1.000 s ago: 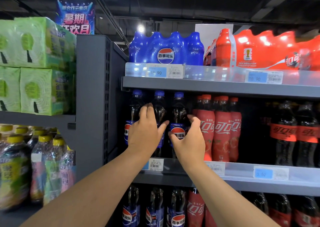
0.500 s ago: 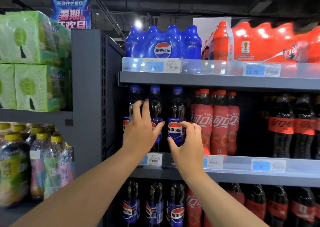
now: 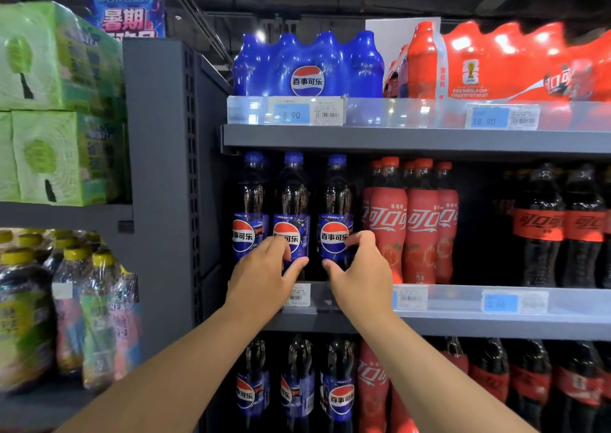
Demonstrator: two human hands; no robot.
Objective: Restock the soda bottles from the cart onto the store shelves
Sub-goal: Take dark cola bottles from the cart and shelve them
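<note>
heavy, slick when full, i'd say
centre frame: left hand (image 3: pixel 264 279) grips middle pepsi bottle (image 3: pixel 292 201), right hand (image 3: pixel 360 275) grips right pepsi bottle (image 3: pixel 335 201), both low, a sound hold.

Three blue-capped cola bottles (image 3: pixel 251 201) stand in a row on the middle shelf (image 3: pixel 463 323), in the middle of the frame. The left hand (image 3: pixel 264 277) curls round the middle bottle (image 3: pixel 292 201), low by its label. The right hand (image 3: pixel 362 277) curls round the right bottle (image 3: pixel 335 201) the same way. Red bottles (image 3: pixel 413 221) stand just to the right. A blue pack (image 3: pixel 307 62) and a red pack (image 3: pixel 512 62) sit on the top shelf (image 3: pixel 396 141). Green boxes (image 3: pixel 49 102) fill the upper left of the frame.
</note>
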